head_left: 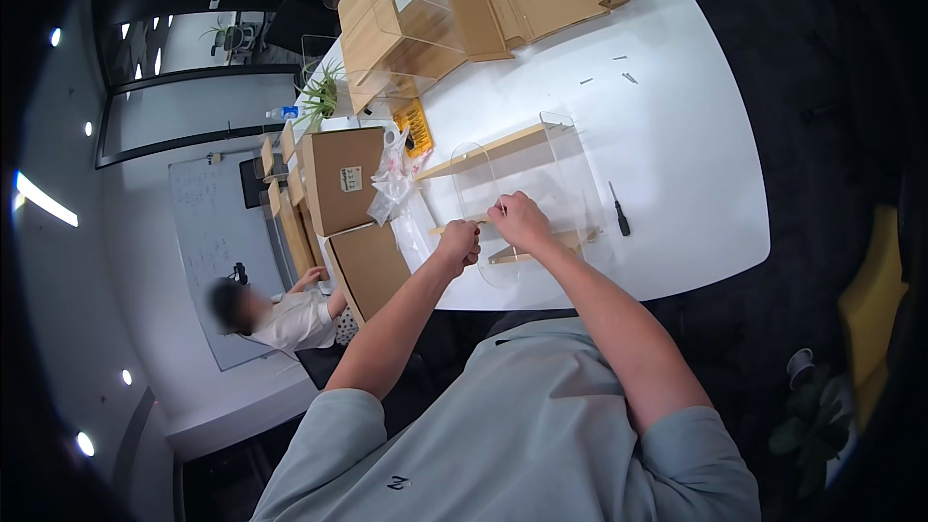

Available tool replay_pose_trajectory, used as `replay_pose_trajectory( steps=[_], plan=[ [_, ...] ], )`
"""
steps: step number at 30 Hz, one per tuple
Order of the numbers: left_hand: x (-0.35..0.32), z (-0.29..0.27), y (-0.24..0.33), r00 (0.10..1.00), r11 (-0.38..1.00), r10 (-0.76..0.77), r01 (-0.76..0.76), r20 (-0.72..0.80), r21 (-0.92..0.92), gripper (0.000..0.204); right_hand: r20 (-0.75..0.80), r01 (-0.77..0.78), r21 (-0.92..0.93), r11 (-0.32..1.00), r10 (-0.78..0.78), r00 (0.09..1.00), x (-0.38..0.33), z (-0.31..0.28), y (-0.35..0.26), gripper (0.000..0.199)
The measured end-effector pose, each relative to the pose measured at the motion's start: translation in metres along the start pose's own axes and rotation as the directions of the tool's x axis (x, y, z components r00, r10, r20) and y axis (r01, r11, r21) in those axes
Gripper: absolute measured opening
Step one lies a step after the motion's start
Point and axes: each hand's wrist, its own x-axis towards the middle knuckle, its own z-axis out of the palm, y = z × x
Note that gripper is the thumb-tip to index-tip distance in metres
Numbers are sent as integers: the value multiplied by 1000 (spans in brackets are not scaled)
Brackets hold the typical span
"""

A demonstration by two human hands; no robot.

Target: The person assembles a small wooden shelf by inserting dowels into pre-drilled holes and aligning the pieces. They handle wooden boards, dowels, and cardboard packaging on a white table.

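Note:
On the white table before me stands a small shelf unit with rounded clear side panels (566,174) and light wooden boards (512,147) between them. My left hand (460,246) is closed beside the outer face of its left panel, fingers curled in. Just to the right, my right hand (522,222) is closed in a pinch at the same panel, by a board's end. Whatever either hand holds is too small or hidden to make out. A black-handled screwdriver (621,222) lies right of the unit, and several screws (629,78) lie farther back.
A larger wood-and-clear shelf unit (387,29) and an opened cardboard box (527,0) stand at the far side. Cardboard boxes (338,174), a plastic bag (391,179), a yellow packet (414,128) and a plant (322,97) line the left. Another person (300,319) sits beyond the boxes.

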Motion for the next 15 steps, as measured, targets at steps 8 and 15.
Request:
replay_pose_trajectory(
  steps=[8,15],
  plan=[
    [3,4,1,998,998,-48,47,-32,-35,20,15,-11,-4,1000,11,1000,1,-1,0,34],
    [-1,12,5,993,990,-94,86,-72,-111,18,28,-21,4,1000,21,999,0,-2,0,31]
  ],
)
